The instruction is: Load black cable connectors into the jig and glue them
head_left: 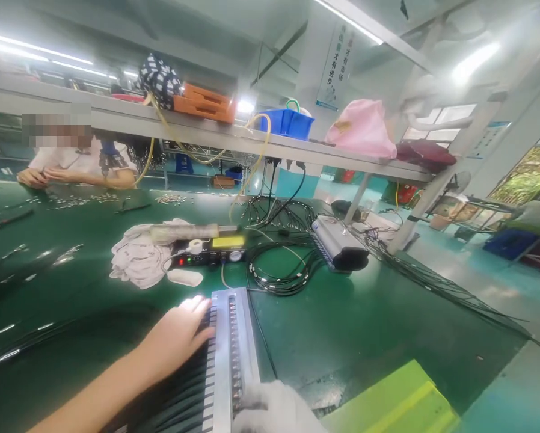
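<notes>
A long metal fixture (225, 349) with comb-like slots down its left side lies in front of me. Several black cables (180, 391) run into the slots from the left, side by side. My left hand (184, 328), bare, rests at the upper slots, thumb apart from the fingers and fingertips against the fixture's left edge. Small metallic ends line the fixture's inner channel. At its lower right is my right hand (279, 409) in a white glove, smeared by motion. Its fingers cannot be made out, nor anything in them.
Behind the fixture are a black control box (211, 252), a white cloth (137, 255), coiled black cable (279, 270) and a grey device (340, 243). A yellow-green board (396, 403) lies front right. A shelf (252, 141) crosses overhead. Another person (76, 162) sits across the table.
</notes>
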`<state>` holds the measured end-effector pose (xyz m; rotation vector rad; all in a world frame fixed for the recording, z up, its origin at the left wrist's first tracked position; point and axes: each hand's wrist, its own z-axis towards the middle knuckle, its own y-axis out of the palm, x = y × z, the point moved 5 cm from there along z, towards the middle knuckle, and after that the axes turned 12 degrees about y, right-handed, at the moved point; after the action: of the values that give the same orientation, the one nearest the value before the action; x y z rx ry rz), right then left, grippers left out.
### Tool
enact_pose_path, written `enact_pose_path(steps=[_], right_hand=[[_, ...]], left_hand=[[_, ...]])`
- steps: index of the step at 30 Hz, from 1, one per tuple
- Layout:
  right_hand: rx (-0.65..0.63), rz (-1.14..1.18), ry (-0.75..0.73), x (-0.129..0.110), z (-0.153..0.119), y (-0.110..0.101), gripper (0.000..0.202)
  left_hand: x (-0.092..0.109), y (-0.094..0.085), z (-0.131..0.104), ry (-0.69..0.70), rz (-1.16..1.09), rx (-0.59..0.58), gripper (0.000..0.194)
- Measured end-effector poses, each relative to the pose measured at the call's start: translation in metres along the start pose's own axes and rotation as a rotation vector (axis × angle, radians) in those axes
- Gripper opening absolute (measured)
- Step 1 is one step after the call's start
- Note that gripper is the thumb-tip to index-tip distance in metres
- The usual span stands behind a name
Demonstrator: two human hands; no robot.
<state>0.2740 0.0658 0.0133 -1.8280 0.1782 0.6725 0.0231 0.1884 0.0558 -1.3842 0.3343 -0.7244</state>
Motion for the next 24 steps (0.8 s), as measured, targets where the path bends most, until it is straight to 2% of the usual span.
enact_pose_path(steps=[3,5,7,9,12,15,20,24], right_hand=[[0.072,0.171,0.258,0.011,0.005,-0.008,0.053],[0.050,0.200,0.369,0.011,0.009,-0.009,0.052],[0.077,0.114,0.305,0.006,0.014,-0.010,0.041],[0.119,0.016,0.143,0.000,0.016,-0.008,0.036],[0.158,-0.068,-0.058,-0.007,0.013,-0.004,0.042],[0.208,-0.113,-0.170,-0.019,0.006,-0.006,0.049],[0.183,-0.113,-0.222,-0.028,-0.002,-0.006,0.039],[0.123,-0.029,-0.074,-0.015,0.006,0.008,0.028]], left_hand=[[-0.017,0.023,0.049,-0.015,-0.016,0.064,0.057],[-0.024,0.037,0.064,0.010,-0.044,0.093,0.053],[-0.030,0.045,0.066,0.040,-0.065,0.122,0.049],[-0.038,0.048,0.063,0.053,-0.073,0.148,0.049],[-0.048,0.048,0.061,0.049,-0.073,0.168,0.048],[-0.054,0.051,0.063,0.049,-0.074,0.179,0.047],[-0.052,0.056,0.053,0.060,-0.085,0.215,0.049],[-0.050,0.059,0.040,0.074,-0.088,0.239,0.053]])
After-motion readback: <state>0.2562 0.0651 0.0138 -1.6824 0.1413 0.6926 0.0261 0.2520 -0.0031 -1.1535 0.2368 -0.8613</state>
